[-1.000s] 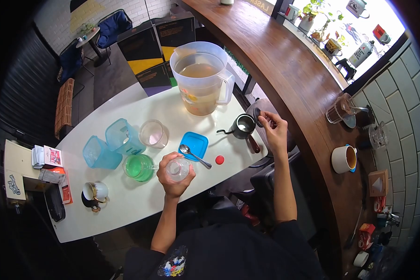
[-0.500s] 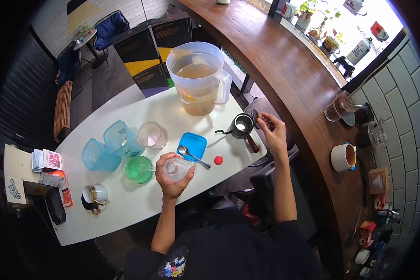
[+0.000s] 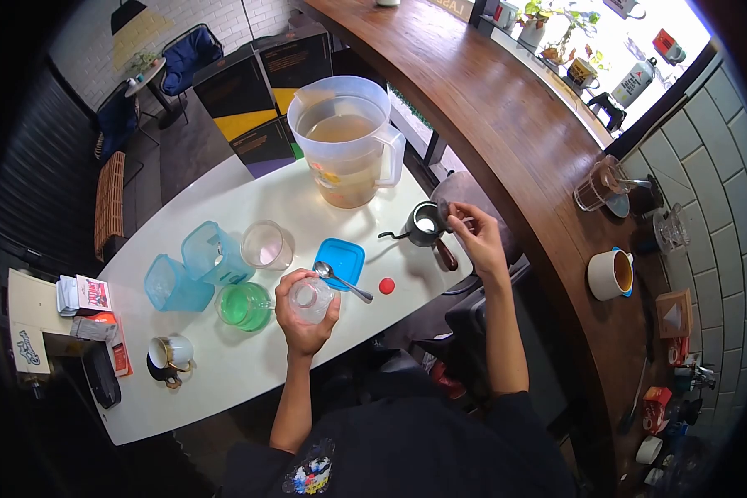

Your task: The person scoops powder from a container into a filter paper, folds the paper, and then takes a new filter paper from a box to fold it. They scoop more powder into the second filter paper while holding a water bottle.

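Note:
My left hand (image 3: 302, 325) is wrapped round a small clear bottle (image 3: 310, 300), held over the front part of the white table. Beside it a spoon (image 3: 349, 284) rests across the blue square lid (image 3: 340, 259). My right hand (image 3: 478, 241) pinches the dark lid (image 3: 446, 217) by its top, tilted at the right edge of the black gooseneck kettle (image 3: 424, 226). The kettle stands uncovered, with something white showing inside. A red cap (image 3: 387, 285) lies between the blue lid and the kettle.
A large pitcher (image 3: 346, 178) of cloudy liquid stands behind. To the left are blue containers (image 3: 174, 286), a pink-tinted cup (image 3: 267, 246), a green-filled glass vessel (image 3: 245, 306) and a white cup (image 3: 171, 352). A wooden counter (image 3: 490, 100) curves along the right.
The view has shifted slightly. My right hand and the kettle lid have moved a little left, closer over the kettle's rim. My left hand keeps its hold on the bottle.

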{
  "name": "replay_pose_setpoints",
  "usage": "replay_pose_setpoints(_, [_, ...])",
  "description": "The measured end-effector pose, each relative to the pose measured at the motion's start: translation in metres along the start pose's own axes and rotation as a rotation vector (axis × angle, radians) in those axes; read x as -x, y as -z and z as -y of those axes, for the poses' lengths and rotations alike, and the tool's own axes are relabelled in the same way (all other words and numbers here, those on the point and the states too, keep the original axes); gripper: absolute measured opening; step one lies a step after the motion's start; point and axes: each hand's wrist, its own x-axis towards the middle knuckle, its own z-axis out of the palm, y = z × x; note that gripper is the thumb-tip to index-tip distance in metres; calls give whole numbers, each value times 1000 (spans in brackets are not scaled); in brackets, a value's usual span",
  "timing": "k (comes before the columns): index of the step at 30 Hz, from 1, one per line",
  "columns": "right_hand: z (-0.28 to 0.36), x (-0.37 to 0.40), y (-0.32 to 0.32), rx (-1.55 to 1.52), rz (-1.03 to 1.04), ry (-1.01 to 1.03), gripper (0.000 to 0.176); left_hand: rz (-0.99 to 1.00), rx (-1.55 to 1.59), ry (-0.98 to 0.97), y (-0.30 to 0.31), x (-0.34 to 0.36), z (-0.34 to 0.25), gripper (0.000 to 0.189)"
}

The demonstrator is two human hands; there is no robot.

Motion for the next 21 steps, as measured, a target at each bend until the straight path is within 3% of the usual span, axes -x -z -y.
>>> replay_pose_setpoints(3, [13,-1,-14,510,6,236,32,-9,42,22,-1,0,-3,61])
replay_pose_setpoints(7, [9,-8,-25,655,32,272,34,4,25,16,0,0,-4,68])
replay_pose_setpoints(21, [-1,-11,-31,748,21,265,32,-1,40,5,-2,5,-4,71])
